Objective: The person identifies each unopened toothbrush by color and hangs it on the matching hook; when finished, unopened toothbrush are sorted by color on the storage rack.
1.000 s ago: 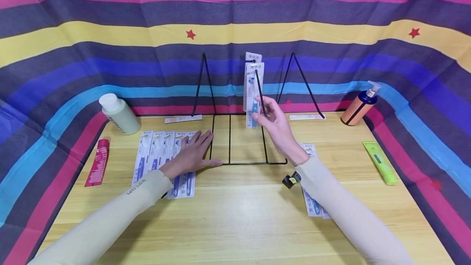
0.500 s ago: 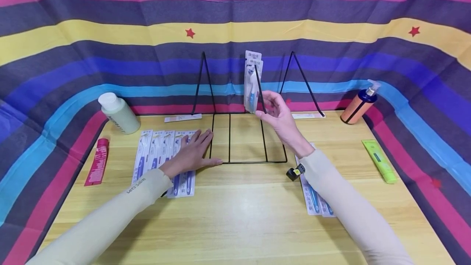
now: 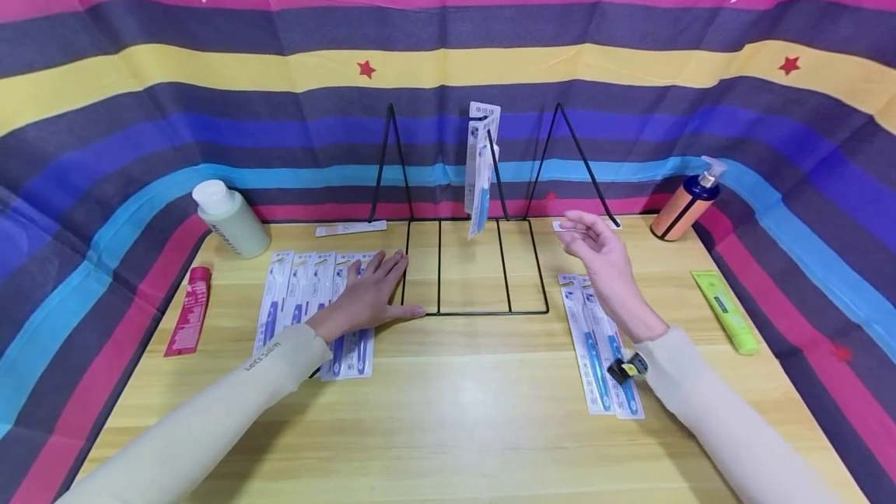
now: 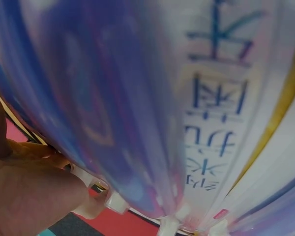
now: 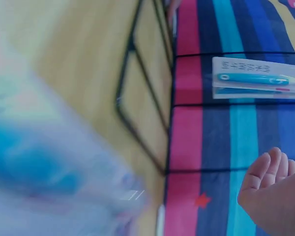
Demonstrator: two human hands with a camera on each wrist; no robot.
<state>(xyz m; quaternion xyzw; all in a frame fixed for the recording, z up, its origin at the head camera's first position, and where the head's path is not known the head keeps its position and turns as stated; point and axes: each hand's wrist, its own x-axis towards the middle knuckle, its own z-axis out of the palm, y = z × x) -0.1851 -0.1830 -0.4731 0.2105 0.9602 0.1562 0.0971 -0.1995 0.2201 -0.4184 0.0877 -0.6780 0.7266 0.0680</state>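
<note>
My right hand (image 3: 605, 255) is loose and holds nothing, above two packs (image 3: 600, 344). My left hand (image 3: 367, 294) lies flat on more packs (image 3: 308, 298). Farther back, some packs hang on the rack (image 3: 483, 166). Many are left.

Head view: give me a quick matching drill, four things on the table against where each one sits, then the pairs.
Things:
1. red tube
2. green tube
3. orange pump bottle
4. hanging toothbrush pack

Places:
A. far right corner
B. on the wire rack's centre hook
C. left edge of the table
D. right edge, nearer than the pump bottle

Pairs: 1-C, 2-D, 3-A, 4-B
</note>
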